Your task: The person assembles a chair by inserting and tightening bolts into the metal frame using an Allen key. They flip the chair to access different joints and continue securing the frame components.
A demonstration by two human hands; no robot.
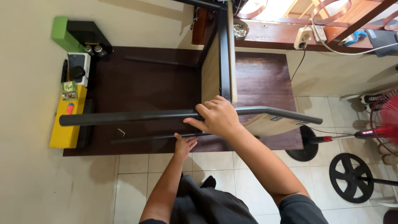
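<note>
The right hand had its fingers curled over the black metal tube, holding it at mid-span above the dark wooden board on the floor. The left hand lay lower, fingers spread near 1 thin rail. The frame looked stiff, smooth and fairly heavy; the bare middle seemed the safest grip.

Metal tube above board
</note>
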